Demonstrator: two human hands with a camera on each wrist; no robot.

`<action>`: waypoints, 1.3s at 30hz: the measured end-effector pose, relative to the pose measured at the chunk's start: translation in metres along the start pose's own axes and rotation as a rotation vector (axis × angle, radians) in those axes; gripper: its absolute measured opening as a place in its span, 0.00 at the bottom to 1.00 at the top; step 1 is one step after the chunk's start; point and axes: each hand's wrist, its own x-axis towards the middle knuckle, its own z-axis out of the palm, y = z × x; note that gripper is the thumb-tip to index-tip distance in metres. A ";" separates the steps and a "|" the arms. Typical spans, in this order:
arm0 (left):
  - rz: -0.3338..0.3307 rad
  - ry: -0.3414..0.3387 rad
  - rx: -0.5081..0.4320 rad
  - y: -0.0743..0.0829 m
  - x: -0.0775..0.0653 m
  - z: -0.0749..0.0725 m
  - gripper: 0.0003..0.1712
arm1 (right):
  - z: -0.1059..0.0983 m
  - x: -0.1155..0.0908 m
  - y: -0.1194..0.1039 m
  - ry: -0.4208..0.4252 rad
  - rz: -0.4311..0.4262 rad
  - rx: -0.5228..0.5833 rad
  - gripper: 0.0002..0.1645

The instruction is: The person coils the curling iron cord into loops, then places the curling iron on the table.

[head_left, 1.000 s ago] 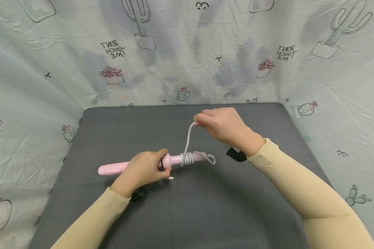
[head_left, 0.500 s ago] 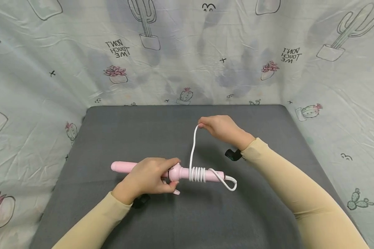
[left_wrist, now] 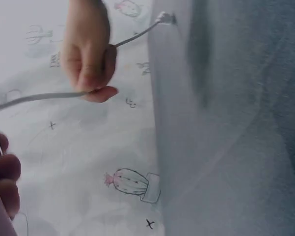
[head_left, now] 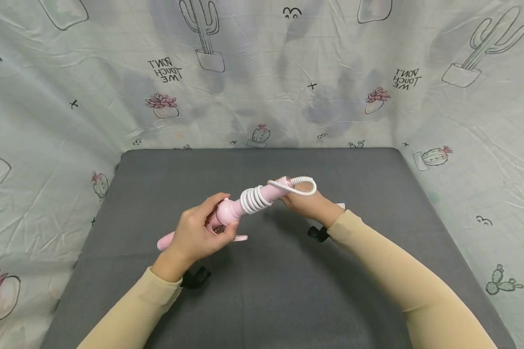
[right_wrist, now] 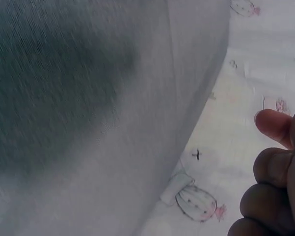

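A pink curling iron (head_left: 272, 192) is held in the air, tilted with its handle end up and to the right. Several turns of white cord (head_left: 253, 199) wrap its handle, and a loop curves off the handle's end. My left hand (head_left: 196, 232) grips the iron around its middle, covering part of the barrel. Partly behind the handle, my right hand (head_left: 307, 201) pinches the cord. In the left wrist view the cord runs through the right hand's fingers to a white plug (left_wrist: 164, 18). The right wrist view shows only curled fingers (right_wrist: 270, 209) at its edge; the iron is out of sight there.
A dark grey table (head_left: 262, 300) lies beneath both hands. Behind it and at both sides hangs a pale curtain (head_left: 244, 97) printed with cacti. Black wrist mounts (head_left: 196, 277) sit under each wrist.
The iron's handle end has risen and tilted up. My right hand has moved down from above the handle to behind it, taking the cord around.
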 end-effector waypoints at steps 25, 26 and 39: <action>-0.282 -0.289 0.395 -0.021 0.011 0.005 0.28 | -0.037 -0.020 -0.081 0.241 -0.298 -0.006 0.13; -0.271 -0.325 0.398 -0.021 0.011 0.005 0.27 | -0.041 -0.018 -0.081 0.250 -0.305 -0.014 0.12; -0.081 -0.647 0.229 -0.007 0.000 0.008 0.14 | -0.084 0.003 -0.040 0.192 -0.246 0.205 0.09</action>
